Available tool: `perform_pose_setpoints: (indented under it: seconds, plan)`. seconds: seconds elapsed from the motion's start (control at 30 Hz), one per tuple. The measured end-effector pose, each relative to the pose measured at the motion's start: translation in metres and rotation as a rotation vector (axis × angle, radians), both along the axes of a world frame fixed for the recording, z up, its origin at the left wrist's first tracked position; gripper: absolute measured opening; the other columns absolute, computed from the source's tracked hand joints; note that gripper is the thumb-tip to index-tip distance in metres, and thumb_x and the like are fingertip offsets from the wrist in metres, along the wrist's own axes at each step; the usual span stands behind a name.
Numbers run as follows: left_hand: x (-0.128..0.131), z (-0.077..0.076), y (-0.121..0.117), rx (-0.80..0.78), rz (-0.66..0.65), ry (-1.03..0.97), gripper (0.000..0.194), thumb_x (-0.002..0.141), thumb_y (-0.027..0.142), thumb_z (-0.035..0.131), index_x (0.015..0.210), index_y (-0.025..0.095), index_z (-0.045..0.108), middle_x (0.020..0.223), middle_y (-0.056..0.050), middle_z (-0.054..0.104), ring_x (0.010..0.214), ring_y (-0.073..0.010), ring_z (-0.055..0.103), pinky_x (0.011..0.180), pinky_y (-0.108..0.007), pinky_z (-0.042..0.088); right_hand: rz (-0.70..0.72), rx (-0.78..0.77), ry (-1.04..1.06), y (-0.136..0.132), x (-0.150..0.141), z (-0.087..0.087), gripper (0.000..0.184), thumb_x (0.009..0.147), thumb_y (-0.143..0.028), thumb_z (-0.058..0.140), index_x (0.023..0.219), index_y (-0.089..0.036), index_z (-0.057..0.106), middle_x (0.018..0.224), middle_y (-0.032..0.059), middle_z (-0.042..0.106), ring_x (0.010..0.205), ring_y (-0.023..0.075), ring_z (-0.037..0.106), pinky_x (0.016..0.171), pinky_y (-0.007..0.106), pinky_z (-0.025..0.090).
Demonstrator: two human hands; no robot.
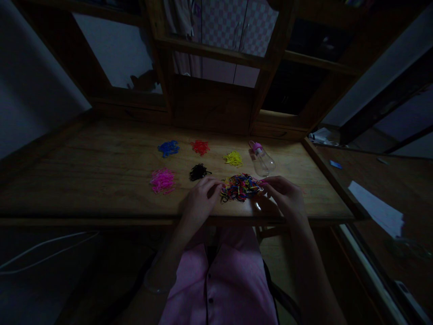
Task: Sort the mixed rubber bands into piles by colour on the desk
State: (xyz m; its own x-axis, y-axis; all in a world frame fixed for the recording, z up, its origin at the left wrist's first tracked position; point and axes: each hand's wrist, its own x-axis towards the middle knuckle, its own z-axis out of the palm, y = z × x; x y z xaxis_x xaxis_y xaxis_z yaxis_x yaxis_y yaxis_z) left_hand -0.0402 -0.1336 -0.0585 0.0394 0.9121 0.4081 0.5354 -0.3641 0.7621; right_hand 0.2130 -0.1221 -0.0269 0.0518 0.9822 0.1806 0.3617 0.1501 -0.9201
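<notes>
A heap of mixed-colour rubber bands lies near the front edge of the wooden desk, between my two hands. My left hand touches its left side, thumb and forefinger closed together; what is between them is too small to make out. At the right side my right hand pinches a pink rubber band at the heap's edge. Sorted piles lie beyond and to the left: pink bands, black bands, blue bands, red bands and yellow bands.
A clear bulb-shaped bottle with a pink cap lies behind my right hand. Wooden shelving rises at the desk's back. To the right, a lower surface holds white paper and a small blue packet. The room is dim.
</notes>
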Motion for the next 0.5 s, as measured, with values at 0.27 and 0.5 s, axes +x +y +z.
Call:
perform_pose_setpoints:
  seconds: [0.27,0.5]
  plan:
    - [0.001,0.005,-0.002,-0.007,-0.004,-0.001,0.016,0.093,0.023,0.053,0.093,0.023,0.069,0.098,-0.003,0.066,0.095,-0.0178,0.063,0.086,-0.03,0.049,0.032,0.005,0.084,0.015,-0.02,0.023,0.024,0.072,-0.037,0.078,0.082,-0.016,0.071,0.079,0.0075,0.075,0.072,0.0209,0.072,0.068,0.034,0.06]
    - [-0.001,0.007,-0.001,-0.028,-0.036,-0.003,0.015,0.091,0.018,0.053,0.093,0.022,0.067,0.1,-0.004,0.067,0.095,-0.0189,0.064,0.087,-0.032,0.05,0.295,0.207,-0.019,0.047,-0.097,0.052,0.013,0.075,-0.03,0.076,0.077,-0.017,0.073,0.08,0.0056,0.074,0.074,0.0181,0.07,0.068,0.03,0.055]
